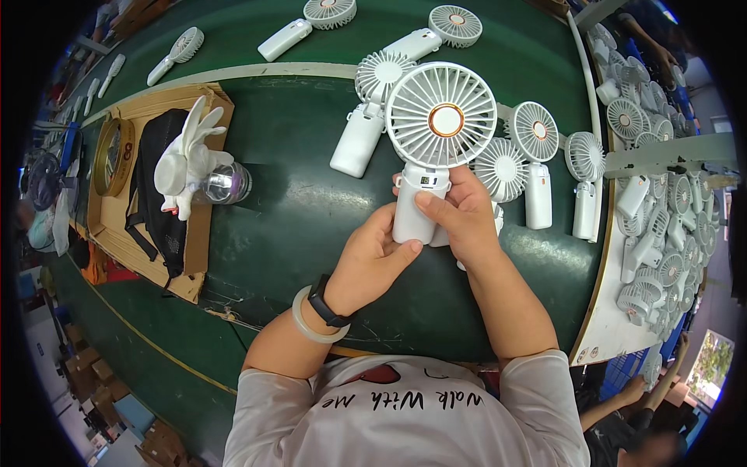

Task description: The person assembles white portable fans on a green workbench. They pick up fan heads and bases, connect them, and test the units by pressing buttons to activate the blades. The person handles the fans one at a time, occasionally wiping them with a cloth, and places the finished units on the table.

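Note:
A white handheld fan (441,121) with an orange ring at its hub is in front of me, upright, its round grille facing me. My left hand (369,257) closes on the lower handle, thumb near its bottom end. My right hand (469,215) wraps the handle from the other side, its thumb pressed just below the small dark display window. Behind the held fan lies another white fan (359,140), partly covered by it. Close on the right are more white fans (537,194), some standing and one partly hidden behind my right hand.
To the left, a cardboard tray (215,257) holds a black bag (159,179) and a tape roll (115,156). A white glove (187,159) touches a clear jar (227,184). Fans lie along the far green belt (241,23). Many fans crowd the right-hand table (595,342); another person (638,436) is beyond.

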A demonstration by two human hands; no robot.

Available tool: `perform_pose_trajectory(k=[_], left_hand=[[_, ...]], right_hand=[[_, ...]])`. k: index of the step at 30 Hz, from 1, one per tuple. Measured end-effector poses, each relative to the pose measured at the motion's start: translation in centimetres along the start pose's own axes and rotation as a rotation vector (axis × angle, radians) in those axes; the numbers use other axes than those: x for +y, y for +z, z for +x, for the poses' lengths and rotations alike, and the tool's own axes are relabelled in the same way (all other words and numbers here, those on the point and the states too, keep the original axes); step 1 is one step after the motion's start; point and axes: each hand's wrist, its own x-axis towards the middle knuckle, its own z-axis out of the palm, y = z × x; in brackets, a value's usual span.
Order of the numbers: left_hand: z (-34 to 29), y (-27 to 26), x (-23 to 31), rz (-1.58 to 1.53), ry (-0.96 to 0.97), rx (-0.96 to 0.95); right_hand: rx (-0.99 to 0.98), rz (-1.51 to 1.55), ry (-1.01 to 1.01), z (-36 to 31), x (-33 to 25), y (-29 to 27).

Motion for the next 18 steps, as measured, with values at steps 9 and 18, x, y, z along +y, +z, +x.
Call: perform_pose_trajectory(k=[9,18], left_hand=[[0.1,-0.2,0.3,0.052,0.070,0.076],[-0.5,-1.7,3.5,-0.502,0.133,-0.041]], right_hand=[[0.031,-0.030,-0.016,0.0,0.5,0.3],[-0.034,-0.743,-0.440,0.0,-1.6,0.2]])
